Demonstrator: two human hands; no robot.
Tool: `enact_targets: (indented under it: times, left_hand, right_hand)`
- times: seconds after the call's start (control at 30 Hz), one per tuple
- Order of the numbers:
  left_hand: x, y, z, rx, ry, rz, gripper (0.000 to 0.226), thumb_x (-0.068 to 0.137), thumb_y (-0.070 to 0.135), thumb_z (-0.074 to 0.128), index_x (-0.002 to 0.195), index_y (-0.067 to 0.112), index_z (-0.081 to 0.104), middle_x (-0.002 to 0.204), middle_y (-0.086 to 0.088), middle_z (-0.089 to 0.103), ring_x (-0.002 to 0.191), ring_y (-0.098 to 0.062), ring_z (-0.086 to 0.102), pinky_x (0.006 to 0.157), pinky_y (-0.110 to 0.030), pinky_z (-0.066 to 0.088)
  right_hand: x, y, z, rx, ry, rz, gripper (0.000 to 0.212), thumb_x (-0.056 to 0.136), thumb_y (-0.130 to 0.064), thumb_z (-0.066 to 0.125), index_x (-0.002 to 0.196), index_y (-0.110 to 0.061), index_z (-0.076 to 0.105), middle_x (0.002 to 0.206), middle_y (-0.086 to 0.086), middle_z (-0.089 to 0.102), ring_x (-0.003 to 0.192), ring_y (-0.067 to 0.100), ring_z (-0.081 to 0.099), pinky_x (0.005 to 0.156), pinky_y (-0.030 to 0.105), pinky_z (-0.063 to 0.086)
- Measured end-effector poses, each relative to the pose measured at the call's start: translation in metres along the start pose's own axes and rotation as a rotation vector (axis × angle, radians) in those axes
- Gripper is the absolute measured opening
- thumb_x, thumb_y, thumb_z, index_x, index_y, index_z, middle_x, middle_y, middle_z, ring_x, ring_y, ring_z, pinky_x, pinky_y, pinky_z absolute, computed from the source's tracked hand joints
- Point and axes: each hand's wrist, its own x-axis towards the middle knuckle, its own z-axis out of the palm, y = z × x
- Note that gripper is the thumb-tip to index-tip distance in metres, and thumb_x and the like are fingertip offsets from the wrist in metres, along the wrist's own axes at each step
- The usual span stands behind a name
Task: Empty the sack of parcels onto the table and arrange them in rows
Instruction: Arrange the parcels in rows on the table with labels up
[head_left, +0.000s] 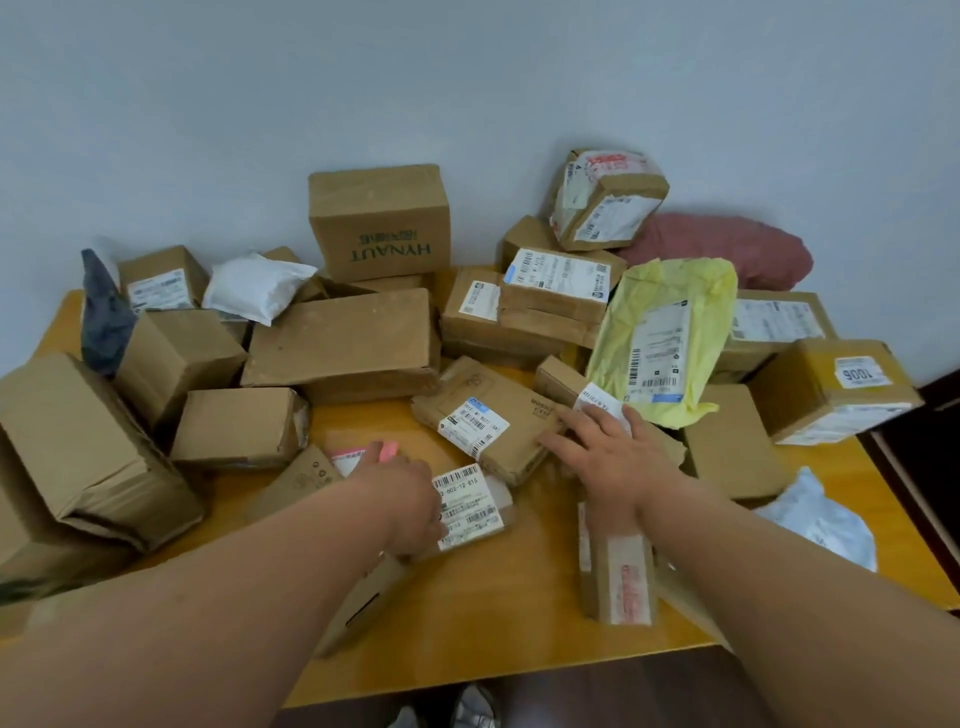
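Beyond both hands, on the yellow wooden desk (519, 613), brown cardboard parcels (343, 345) lie jumbled; one reads "HYNAUT" (382, 223), another "1006" (839, 389). Left hand (400, 499) grips a small barcode-labelled box (470, 506); right hand (615, 457) rests, fingers (558, 439) spread, on a flat labelled carton (491, 418).

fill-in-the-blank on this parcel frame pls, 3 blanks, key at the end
1. The soft bag leaning among the boxes is ____ in colour.
2. The box against the wall is printed with the word ____.
3. The box at the table's right edge carries a sticker numbered ____.

Missing words: yellow; HYNAUT; 1006
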Motion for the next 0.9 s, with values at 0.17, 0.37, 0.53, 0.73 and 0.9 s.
enact_targets:
  times: [0.17,0.37,0.53,0.73,0.9]
  left_hand:
    - [-0.003,0.009,0.001,-0.089,0.149,-0.022,0.046,0.098,0.049,0.043,0.137,0.026,0.053,0.143,-0.005,0.046,0.137,-0.028,0.037,0.119,-0.059,0.003]
    - [0.006,0.034,-0.003,-0.232,0.360,-0.022,0.059,0.097,0.049,0.046,0.151,0.034,0.029,0.157,-0.001,0.031,0.143,-0.026,0.031,0.119,-0.050,0.017]
    - [0.007,0.055,-0.019,-0.324,0.251,-0.061,0.070,0.096,0.052,0.046,0.156,0.039,0.011,0.166,0.000,0.009,0.151,-0.029,0.014,0.120,-0.056,0.010]
    - [0.015,0.078,-0.036,-0.416,0.273,-0.130,0.048,0.099,0.050,0.041,0.145,0.040,0.040,0.146,0.003,0.047,0.138,-0.020,0.040,0.121,-0.054,0.008]
    - [0.016,0.087,-0.044,-0.433,0.312,-0.179,0.051,0.100,0.050,0.040,0.149,0.037,0.036,0.152,0.003,0.042,0.143,-0.019,0.033,0.121,-0.050,0.007]
  right_hand:
    - [-0.024,0.005,0.007,0.123,0.213,0.118,0.081,0.083,-0.043,0.055,0.153,-0.038,0.014,0.163,0.001,0.011,0.149,0.029,0.005,0.122,0.050,0.002]
    - [-0.049,0.024,0.018,0.240,0.288,0.350,0.069,0.090,-0.036,0.053,0.152,-0.029,0.024,0.161,0.001,0.020,0.146,0.027,0.017,0.119,0.048,0.015]
    - [-0.048,0.032,0.023,0.234,0.195,0.276,0.060,0.088,-0.039,0.051,0.146,-0.027,0.040,0.149,-0.001,0.039,0.137,0.025,0.033,0.119,0.048,0.015]
    - [-0.040,0.048,0.002,0.158,0.449,0.162,0.029,0.091,-0.041,0.047,0.113,-0.025,0.057,0.112,-0.002,0.055,0.111,0.023,0.048,0.098,0.039,0.035]
    - [-0.021,0.075,-0.019,0.145,0.454,0.149,0.052,0.090,-0.033,0.050,0.142,-0.025,0.044,0.151,0.003,0.035,0.140,0.027,0.026,0.114,0.045,0.022]
